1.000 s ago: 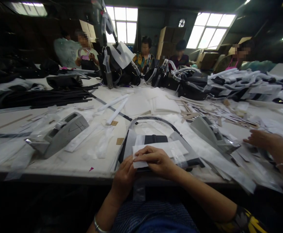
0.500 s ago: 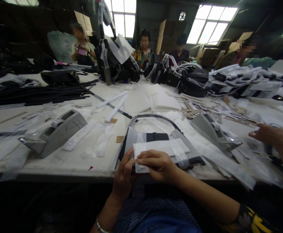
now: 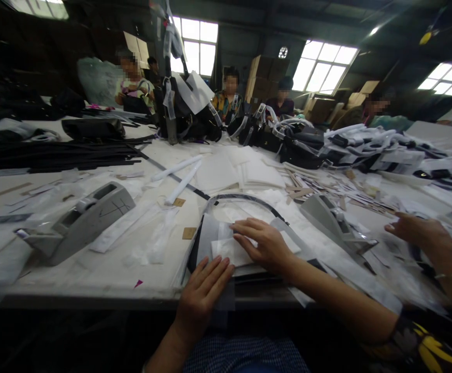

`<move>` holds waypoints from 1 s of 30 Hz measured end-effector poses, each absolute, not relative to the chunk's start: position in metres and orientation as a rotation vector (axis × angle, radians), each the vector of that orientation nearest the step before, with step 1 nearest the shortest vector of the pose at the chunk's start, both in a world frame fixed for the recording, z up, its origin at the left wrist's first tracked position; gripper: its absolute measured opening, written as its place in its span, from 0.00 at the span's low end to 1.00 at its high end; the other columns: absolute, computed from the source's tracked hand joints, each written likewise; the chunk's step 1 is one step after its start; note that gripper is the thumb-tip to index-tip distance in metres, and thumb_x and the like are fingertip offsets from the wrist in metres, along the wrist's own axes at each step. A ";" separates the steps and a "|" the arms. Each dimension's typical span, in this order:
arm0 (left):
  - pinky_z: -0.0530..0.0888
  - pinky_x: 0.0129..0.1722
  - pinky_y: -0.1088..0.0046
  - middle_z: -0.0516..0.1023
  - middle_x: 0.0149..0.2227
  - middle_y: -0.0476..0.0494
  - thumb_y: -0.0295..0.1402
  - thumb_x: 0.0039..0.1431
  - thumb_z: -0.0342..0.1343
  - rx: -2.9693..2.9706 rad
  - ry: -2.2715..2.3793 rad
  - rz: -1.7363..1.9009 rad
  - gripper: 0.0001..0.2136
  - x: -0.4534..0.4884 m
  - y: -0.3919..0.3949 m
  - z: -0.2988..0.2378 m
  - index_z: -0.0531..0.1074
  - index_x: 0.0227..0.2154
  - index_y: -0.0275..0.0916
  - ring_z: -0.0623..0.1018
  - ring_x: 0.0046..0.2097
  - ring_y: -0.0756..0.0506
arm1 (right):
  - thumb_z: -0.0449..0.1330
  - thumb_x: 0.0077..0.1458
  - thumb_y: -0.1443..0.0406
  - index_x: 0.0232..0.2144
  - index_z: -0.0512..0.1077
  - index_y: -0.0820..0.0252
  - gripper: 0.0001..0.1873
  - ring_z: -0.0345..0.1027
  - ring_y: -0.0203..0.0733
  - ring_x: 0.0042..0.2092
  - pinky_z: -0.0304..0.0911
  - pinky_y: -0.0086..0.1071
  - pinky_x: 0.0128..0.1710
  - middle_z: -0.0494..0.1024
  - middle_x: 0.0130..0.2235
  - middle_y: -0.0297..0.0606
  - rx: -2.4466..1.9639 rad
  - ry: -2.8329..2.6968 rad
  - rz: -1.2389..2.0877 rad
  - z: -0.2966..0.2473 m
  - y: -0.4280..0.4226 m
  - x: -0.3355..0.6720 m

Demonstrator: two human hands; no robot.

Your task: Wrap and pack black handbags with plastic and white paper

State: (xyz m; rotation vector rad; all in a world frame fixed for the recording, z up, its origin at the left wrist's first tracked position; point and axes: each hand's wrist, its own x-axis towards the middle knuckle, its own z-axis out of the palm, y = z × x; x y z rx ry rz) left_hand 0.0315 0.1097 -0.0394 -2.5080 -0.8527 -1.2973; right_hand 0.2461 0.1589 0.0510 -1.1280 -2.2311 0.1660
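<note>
At the counter's [image 3: 93, 274] near edge, our left hand [image 3: 202, 290] and right hand [image 3: 266, 246], fingers spread flat and gripping nothing, press white wrapping paper [image 3: 229, 251] onto the black bag [image 3: 245, 259]; we judge it light, limp, tear-prone, best pinched at corners.

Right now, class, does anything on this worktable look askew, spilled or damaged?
Nothing looks damaged. The left hand and right hand press flat on white paper over a black bag. Loose card strips lie scattered untidily beyond the right tape dispenser.
</note>
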 end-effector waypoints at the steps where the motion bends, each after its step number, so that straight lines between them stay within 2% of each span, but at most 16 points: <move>1: 0.65 0.64 0.61 0.77 0.56 0.41 0.21 0.70 0.43 -2.500 -0.850 -1.302 0.18 0.032 0.110 -0.040 0.69 0.57 0.33 0.70 0.62 0.45 | 0.56 0.65 0.63 0.50 0.74 0.61 0.14 0.70 0.50 0.54 0.62 0.46 0.58 0.78 0.51 0.48 -1.232 -2.309 0.133 0.051 0.172 0.246; 3: 0.64 0.65 0.62 0.77 0.56 0.41 0.21 0.70 0.42 -2.488 -0.847 -1.315 0.18 0.032 0.111 -0.041 0.70 0.57 0.33 0.70 0.62 0.45 | 0.54 0.67 0.62 0.52 0.73 0.63 0.16 0.67 0.54 0.58 0.57 0.53 0.60 0.77 0.53 0.50 -1.363 -2.503 0.187 0.048 0.194 0.240; 6: 0.62 0.65 0.62 0.77 0.56 0.42 0.21 0.70 0.42 -2.485 -0.858 -1.322 0.18 0.033 0.112 -0.042 0.70 0.57 0.33 0.70 0.62 0.45 | 0.50 0.69 0.61 0.43 0.76 0.63 0.16 0.71 0.50 0.53 0.54 0.53 0.62 0.80 0.47 0.48 -1.362 -2.717 0.345 0.041 0.217 0.222; 8: 0.62 0.65 0.62 0.77 0.55 0.42 0.20 0.69 0.43 -2.471 -0.882 -1.330 0.18 0.034 0.111 -0.043 0.70 0.57 0.33 0.70 0.62 0.45 | 0.49 0.70 0.61 0.39 0.77 0.64 0.18 0.70 0.50 0.55 0.50 0.54 0.64 0.80 0.45 0.47 -1.319 -2.779 0.379 0.037 0.226 0.209; 10: 0.62 0.65 0.62 0.77 0.55 0.42 0.20 0.69 0.44 -2.447 -0.915 -1.336 0.18 0.036 0.111 -0.044 0.70 0.57 0.33 0.70 0.62 0.45 | 0.49 0.70 0.61 0.39 0.78 0.62 0.18 0.63 0.53 0.62 0.47 0.57 0.65 0.80 0.48 0.47 -1.298 -2.791 0.398 0.035 0.233 0.200; 13: 0.64 0.63 0.62 0.77 0.55 0.43 0.19 0.69 0.44 -2.437 -0.949 -1.300 0.18 0.038 0.109 -0.045 0.70 0.57 0.33 0.72 0.60 0.45 | 0.53 0.68 0.58 0.41 0.79 0.60 0.17 0.49 0.59 0.69 0.45 0.63 0.64 0.71 0.60 0.46 -1.316 -2.752 0.323 0.036 0.237 0.199; 15: 0.67 0.61 0.62 0.77 0.55 0.43 0.18 0.68 0.44 -2.433 -0.957 -1.269 0.19 0.038 0.109 -0.045 0.70 0.56 0.34 0.73 0.59 0.45 | 0.56 0.66 0.59 0.42 0.79 0.62 0.15 0.51 0.62 0.68 0.45 0.65 0.64 0.68 0.62 0.49 -1.310 -2.717 0.222 0.040 0.228 0.203; 17: 0.69 0.59 0.62 0.77 0.55 0.43 0.18 0.68 0.44 -2.425 -0.964 -1.258 0.19 0.038 0.109 -0.044 0.70 0.56 0.35 0.74 0.58 0.44 | 0.57 0.65 0.62 0.47 0.77 0.63 0.14 0.60 0.58 0.64 0.50 0.62 0.64 0.72 0.59 0.51 -1.213 -2.602 0.151 0.043 0.206 0.211; 19: 0.70 0.58 0.61 0.78 0.54 0.43 0.18 0.67 0.46 -2.411 -0.960 -1.273 0.18 0.037 0.109 -0.043 0.71 0.56 0.34 0.75 0.57 0.43 | 0.57 0.66 0.65 0.51 0.73 0.63 0.15 0.68 0.49 0.58 0.60 0.51 0.61 0.76 0.54 0.49 -1.036 -2.409 0.142 0.043 0.171 0.223; 22: 0.72 0.57 0.59 0.78 0.54 0.42 0.18 0.67 0.47 -2.429 -0.965 -1.270 0.18 0.037 0.109 -0.042 0.71 0.55 0.34 0.76 0.57 0.43 | 0.57 0.65 0.68 0.53 0.72 0.62 0.15 0.72 0.42 0.52 0.69 0.38 0.52 0.79 0.49 0.45 -0.766 -2.255 0.123 0.027 0.108 0.243; 26: 0.72 0.57 0.58 0.77 0.56 0.41 0.19 0.67 0.45 -2.496 -0.996 -1.212 0.19 0.037 0.108 -0.041 0.69 0.57 0.36 0.75 0.58 0.43 | 0.56 0.65 0.71 0.52 0.73 0.62 0.14 0.72 0.43 0.52 0.69 0.40 0.52 0.80 0.49 0.41 -0.670 -2.402 -0.158 -0.020 0.055 0.252; 30: 0.72 0.59 0.57 0.76 0.57 0.39 0.20 0.67 0.45 -2.536 -1.007 -1.158 0.20 0.033 0.108 -0.038 0.67 0.59 0.36 0.74 0.59 0.42 | 0.57 0.64 0.71 0.48 0.76 0.59 0.12 0.73 0.43 0.49 0.69 0.39 0.49 0.82 0.46 0.37 -0.714 -2.292 -0.399 -0.057 0.060 0.231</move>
